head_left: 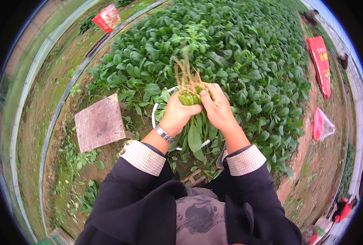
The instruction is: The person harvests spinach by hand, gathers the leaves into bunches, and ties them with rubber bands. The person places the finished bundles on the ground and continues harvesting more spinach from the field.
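Note:
A bunch of spinach (195, 134) is held upside down in front of me, its pale roots (186, 72) pointing away and its leaves hanging toward my body. My left hand (178, 114) wraps around the stems. On the other side, my right hand (217, 105) grips the bunch near the root ends, thumb and fingers at the stem bases. Below the hands is a round container with a white rim (154, 114), partly hidden by my hands and the bunch; spinach leaves lie inside its left edge.
Growing spinach (245, 61) fills the bed ahead. A square board (100, 124) lies on soil at left. Red bags (320, 65) and a plastic bag (322, 125) lie along the right path. A grey pipe (59, 105) curves along the left. Other people (311, 17) are at the far right.

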Motion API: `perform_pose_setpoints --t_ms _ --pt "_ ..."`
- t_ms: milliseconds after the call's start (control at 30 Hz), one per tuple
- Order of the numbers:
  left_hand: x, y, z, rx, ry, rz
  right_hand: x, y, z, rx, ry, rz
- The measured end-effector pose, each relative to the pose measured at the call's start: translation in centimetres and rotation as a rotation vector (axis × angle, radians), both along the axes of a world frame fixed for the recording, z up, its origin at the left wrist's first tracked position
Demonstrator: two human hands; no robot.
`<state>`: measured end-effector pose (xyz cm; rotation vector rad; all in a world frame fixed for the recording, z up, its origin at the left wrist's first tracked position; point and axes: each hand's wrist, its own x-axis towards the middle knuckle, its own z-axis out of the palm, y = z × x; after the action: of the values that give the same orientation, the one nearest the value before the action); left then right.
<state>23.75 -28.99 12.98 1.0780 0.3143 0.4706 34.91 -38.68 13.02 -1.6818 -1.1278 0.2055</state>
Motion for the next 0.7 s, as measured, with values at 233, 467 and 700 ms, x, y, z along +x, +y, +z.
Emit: perform_pose_setpoints --t_ms 233,467,700 --pt "0.1 -0.7 -0.4 -0.107 -0.03 -0.081 -0.9 1.0 -1.0 0.127 0.266 0.085" --pt "1.6 -1.0 0.0 0.014 0.079 -0.128 0.9 -1.4 0.8 -0.311 -0.012 0.003" --pt "1.5 -0.4 0.6 0.039 0.013 -0.107 13.6 -9.9 -2.9 -0.242 0.516 0.026"
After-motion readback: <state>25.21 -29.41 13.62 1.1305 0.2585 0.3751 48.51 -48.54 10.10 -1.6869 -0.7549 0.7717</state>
